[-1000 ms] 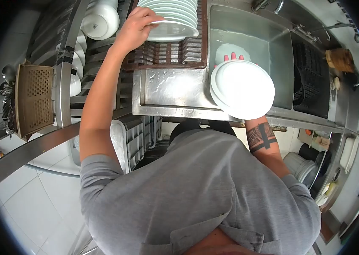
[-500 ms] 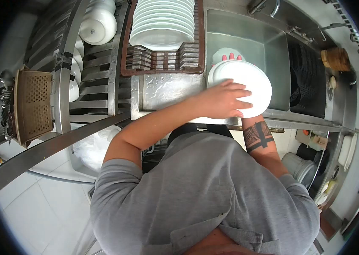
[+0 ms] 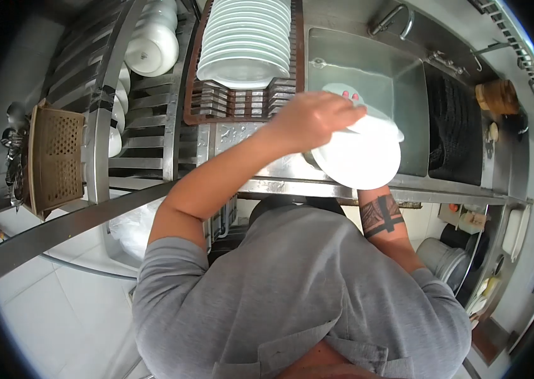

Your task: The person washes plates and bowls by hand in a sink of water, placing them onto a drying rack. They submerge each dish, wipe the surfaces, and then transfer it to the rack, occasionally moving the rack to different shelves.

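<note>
Over the edge of the steel sink (image 3: 406,88) I hold a small stack of white plates (image 3: 358,161). My right hand (image 3: 350,95) supports it from behind; only its pink fingertips show above the rim, and the tattooed forearm rises from below. My left hand (image 3: 317,119) reaches across and grips the upper left edge of the top plate, which is tilted up off the one beneath. To the left, a row of white plates (image 3: 245,44) stands on edge in a brown dish rack (image 3: 242,104).
White bowls (image 3: 151,47) sit stacked on the metal slatted shelf at the upper left. A brown perforated basket (image 3: 55,155) hangs at the far left. A black crate (image 3: 453,120) lies right of the sink, and a faucet (image 3: 393,19) stands above it.
My left hand left the racked plates, crossed to the stack in my right hand, and now lifts the top plate's edge. The stack has tilted slightly.
</note>
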`<state>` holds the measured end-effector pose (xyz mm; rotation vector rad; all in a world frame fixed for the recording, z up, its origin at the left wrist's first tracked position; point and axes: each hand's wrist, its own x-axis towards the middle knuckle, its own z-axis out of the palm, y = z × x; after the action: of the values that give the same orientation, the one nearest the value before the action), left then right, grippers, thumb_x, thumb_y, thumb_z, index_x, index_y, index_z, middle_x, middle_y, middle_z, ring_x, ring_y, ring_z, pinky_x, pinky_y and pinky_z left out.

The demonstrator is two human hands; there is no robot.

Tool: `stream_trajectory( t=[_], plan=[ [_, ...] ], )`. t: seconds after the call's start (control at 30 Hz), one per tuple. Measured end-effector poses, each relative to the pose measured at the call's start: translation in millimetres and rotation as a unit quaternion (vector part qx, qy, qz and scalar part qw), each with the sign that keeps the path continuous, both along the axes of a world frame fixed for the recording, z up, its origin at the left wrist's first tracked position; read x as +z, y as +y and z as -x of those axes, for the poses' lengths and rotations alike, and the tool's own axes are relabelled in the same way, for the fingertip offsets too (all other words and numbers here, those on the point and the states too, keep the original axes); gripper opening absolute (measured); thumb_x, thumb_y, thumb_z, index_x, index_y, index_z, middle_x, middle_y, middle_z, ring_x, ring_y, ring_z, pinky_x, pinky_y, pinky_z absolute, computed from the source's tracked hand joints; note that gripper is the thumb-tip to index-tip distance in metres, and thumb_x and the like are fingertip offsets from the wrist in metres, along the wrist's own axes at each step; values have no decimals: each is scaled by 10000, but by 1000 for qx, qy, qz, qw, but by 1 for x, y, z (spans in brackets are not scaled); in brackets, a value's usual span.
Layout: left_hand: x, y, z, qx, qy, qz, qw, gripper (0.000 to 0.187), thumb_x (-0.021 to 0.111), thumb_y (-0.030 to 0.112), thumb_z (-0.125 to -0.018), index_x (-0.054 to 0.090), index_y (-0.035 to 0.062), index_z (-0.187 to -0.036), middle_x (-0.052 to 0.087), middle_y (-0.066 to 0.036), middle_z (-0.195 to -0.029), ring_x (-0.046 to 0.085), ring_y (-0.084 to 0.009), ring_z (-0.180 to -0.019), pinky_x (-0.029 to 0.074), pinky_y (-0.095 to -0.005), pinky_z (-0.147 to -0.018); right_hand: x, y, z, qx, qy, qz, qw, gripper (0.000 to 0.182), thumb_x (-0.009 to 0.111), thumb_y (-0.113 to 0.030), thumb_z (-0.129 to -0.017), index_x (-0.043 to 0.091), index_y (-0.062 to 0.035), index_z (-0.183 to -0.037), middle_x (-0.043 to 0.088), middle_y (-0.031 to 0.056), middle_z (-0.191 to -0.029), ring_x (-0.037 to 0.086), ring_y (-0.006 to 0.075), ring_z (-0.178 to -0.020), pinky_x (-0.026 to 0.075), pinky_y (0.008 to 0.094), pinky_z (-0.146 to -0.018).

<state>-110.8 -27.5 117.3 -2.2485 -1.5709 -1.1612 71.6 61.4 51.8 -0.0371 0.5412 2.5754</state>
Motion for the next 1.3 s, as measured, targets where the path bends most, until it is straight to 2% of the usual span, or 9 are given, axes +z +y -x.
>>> stream_trajectory(
  t=[0.17,0.6,0.77,0.9,0.93,1.0,1.13,1.2,1.3],
  plan=[
    [65,-45,72,106,-19,66,992,476,554,-90,-792,758,124,-1165,759,-80,-1091,727,-250,-999,595,-367,-868,12,5,3,20,77,183,980,602,562,-536,-1003,569,-97,-1415,592,110,-1435,513,302,-1384,217,595,-1290],
    [-26,-62,189,199,-26,114,973,375,688,-66,-819,789,136,-1118,660,-51,-1033,596,-246,-1060,506,-360,-927,-25,-3,10,-19,-129,-169,977,487,541,-536,-1014,623,-93,-1197,628,80,-1272,536,282,-1319,215,650,-1280],
    [-27,-64,142,218,21,11,976,243,798,118,-827,786,150,-1067,653,-55,-1053,599,-273,-1067,497,-414,-937,-13,0,13,-26,-177,-154,972,551,513,-611,-1001,667,-98,-1128,678,81,-1190,594,295,-1244,258,647,-1262],
    [0,-70,5,-32,-181,121,975,729,852,277,-820,556,127,-1469,559,-141,-1443,473,-327,-1377,444,-476,-1098,-70,54,17,-25,-278,-235,931,680,505,-777,-926,745,-143,-881,741,89,-920,685,335,-1013,461,576,-1102],
    [4,-66,-15,-25,-181,66,981,753,837,283,-824,525,146,-1496,578,-163,-1422,530,-350,-1322,464,-489,-1077,-106,84,27,-15,-37,-336,941,707,467,-781,-947,711,-132,-1081,728,114,-1065,671,351,-1040,488,557,-1059],
    [-36,-52,-1,41,-163,50,984,753,800,305,-858,484,124,-1516,611,-194,-1383,609,-347,-1230,509,-472,-1023,-15,56,78,-141,-523,-226,810,720,423,-746,-994,587,-116,-1301,682,118,-1218,660,347,-1055,487,524,-1049],
    [32,-78,75,303,-249,307,867,389,706,351,-950,734,78,-1226,762,-140,-953,737,-301,-902,578,-410,-798,39,24,110,-207,-551,-438,679,520,514,-486,-1081,520,-70,-1394,654,92,-1265,643,237,-1073,500,421,-989],
    [21,-91,113,346,-278,200,874,342,774,370,-906,794,60,-1051,759,-125,-804,746,-303,-785,569,-399,-762,25,35,107,-225,-530,-717,393,360,667,-226,-1015,613,-55,-1328,694,77,-1215,653,184,-1070,517,349,-943],
    [-2,-105,158,377,-252,180,873,368,834,374,-842,793,65,-1037,767,-147,-877,751,-282,-817,567,-393,-754,38,2,128,-264,-493,-749,356,251,717,-38,-913,709,-48,-1164,743,109,-1078,713,209,-923,554,306,-796]
  ],
)
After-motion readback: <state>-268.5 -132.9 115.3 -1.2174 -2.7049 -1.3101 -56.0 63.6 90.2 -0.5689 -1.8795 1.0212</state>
